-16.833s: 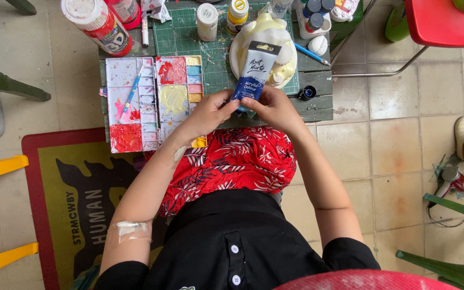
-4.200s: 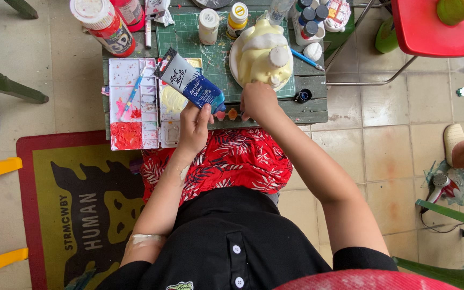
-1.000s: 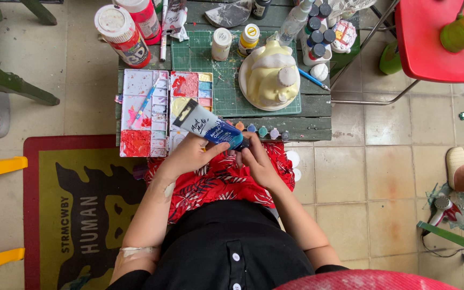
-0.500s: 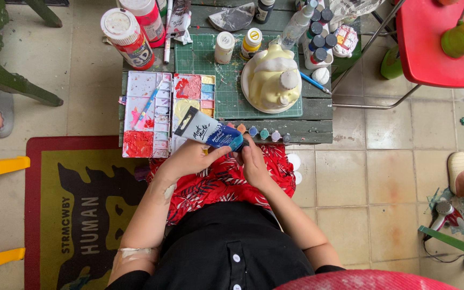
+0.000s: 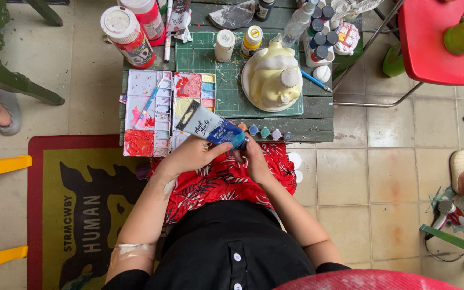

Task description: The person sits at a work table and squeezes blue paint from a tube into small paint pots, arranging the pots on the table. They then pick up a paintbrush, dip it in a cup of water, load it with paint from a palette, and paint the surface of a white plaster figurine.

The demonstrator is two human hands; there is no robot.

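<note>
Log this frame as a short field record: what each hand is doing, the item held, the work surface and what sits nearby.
left hand: left hand grips the body of the paint tube
right hand: right hand is at the tube's blue cap end; whether it is twisting the cap cannot be told
held item: white and blue tube, lying tilted over the table edge
surface: dark wooden table with a green cutting mat
nearby: paint palette left of the tube; cream figurine on a plate; paint bottles along the far edge
</note>
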